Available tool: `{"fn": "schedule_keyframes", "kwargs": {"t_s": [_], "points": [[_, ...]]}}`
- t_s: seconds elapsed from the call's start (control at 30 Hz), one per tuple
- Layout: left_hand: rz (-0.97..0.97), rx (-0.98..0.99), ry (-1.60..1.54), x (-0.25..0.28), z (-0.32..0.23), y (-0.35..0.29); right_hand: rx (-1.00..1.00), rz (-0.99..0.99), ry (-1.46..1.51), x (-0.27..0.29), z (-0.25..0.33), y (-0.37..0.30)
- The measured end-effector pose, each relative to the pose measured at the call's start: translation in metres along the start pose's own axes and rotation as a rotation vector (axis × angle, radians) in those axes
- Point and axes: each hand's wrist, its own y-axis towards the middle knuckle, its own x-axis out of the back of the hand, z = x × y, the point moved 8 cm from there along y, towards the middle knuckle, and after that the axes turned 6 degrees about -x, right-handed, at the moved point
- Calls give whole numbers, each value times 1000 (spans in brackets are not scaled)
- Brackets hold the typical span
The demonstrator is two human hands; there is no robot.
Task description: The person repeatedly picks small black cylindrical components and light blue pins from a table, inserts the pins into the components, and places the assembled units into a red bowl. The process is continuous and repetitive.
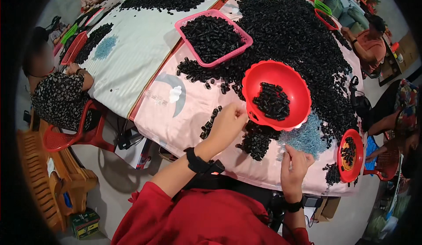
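My left hand (pixel 229 121) is at the left side of a red scalloped bowl (pixel 299 84), its fingers curled together near the rim. Whatever they pinch, if anything, is too small to make out. Small black cylindrical parts (pixel 271 101) lie inside the bowl. My right hand (pixel 294 168) is below a pile of thin, clear bluish pieces (pixel 307 135), thumb and fingers drawn together; I cannot see what is between them. Between my hands, near the table edge, sits a small heap of black parts (pixel 255 144). Black straps circle both my wrists.
A pink basket (pixel 213 62) full of black parts stands beyond my left hand. A large black heap (pixel 281 30) spreads over the pink-covered table (pixel 154 113). At right lies a red tray (pixel 358 157). People sit around both tables; a red chair (pixel 79 133) is at left.
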Motion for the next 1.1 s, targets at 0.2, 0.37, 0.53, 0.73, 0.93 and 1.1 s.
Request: {"fn": "schedule_keyframes", "kwargs": {"t_s": [0.2,0.37,0.53,0.73,0.93,1.1], "points": [[-7,-165,531,-13,19,-19,32,-4,-8,-3,9,3],[27,-182,653,-25,10,-16,30,-7,-20,-1,10,4],[-30,-160,593,-14,-4,-23,-48,10,-6,-2,-5,-6],[160,217,-192,-21,3,-55,-65,29,47,0,-4,-6],[421,392,-616,-52,15,-89,-182,69,192,-4,0,-10],[494,357,-707,-63,7,-106,-78,90,217,11,23,0]]}}
